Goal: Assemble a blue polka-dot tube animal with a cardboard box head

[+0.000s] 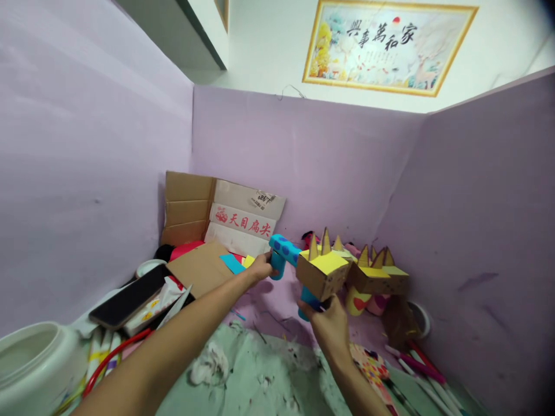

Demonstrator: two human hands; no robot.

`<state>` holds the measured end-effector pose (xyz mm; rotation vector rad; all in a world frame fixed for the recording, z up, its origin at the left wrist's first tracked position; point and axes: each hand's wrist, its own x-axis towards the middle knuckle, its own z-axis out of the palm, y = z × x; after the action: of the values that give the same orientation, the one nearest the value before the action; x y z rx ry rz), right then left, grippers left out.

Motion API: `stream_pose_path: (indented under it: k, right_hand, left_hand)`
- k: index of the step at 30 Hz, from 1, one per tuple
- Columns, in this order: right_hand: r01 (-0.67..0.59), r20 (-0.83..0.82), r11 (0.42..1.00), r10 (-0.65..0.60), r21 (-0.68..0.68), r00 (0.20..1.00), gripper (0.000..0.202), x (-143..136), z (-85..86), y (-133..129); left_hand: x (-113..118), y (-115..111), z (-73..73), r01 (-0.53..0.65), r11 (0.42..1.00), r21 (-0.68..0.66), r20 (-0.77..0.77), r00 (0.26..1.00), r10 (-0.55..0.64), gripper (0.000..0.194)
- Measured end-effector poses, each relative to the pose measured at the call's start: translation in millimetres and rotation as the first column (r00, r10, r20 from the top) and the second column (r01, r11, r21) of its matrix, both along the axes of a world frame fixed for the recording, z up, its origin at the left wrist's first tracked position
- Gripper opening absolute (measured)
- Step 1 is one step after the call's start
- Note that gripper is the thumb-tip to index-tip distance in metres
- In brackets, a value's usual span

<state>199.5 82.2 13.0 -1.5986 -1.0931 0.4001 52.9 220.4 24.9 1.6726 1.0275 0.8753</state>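
Observation:
In the head view, my left hand (263, 267) grips the blue tube part (285, 249), which has darker blue spots and a short leg hanging down. That part reaches right toward a cardboard box piece (323, 276) with a yellow top and upright pointed spikes. My right hand (328, 318) is closed around a blue leg (309, 297) beneath the box. Behind and to the right stands a similar spiked cardboard piece (378, 279) with yellow on top, above a yellow cup shape (358, 300) bearing a red heart.
Folded cardboard (243, 214) leans at the back left. A black phone (128, 297) and wrappers lie left, near a white jar (39, 364). Markers (427, 375) lie at the right, beside a patterned piece (370, 361). Purple panels (303, 156) enclose three sides.

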Motion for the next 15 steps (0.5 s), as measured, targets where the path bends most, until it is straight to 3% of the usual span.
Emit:
stream_pose_path:
  k: [7, 15]
  right_hand:
    - [0.050, 0.038, 0.998, -0.049, -0.023, 0.998, 0.047, -2.2, -26.1, 20.3]
    - [0.055, 0.064, 0.998, -0.054, -0.022, 0.997, 0.050, 3.7, -30.4, 34.0]
  left_hand:
    - [11.3, 31.4, -26.4, -0.007, 1.000, -0.009, -0.014, 1.000, 0.007, 0.028]
    - [-2.4, 22.9, -37.2, -0.128, 0.992, 0.013, -0.068, 0.989, 0.128, 0.027]
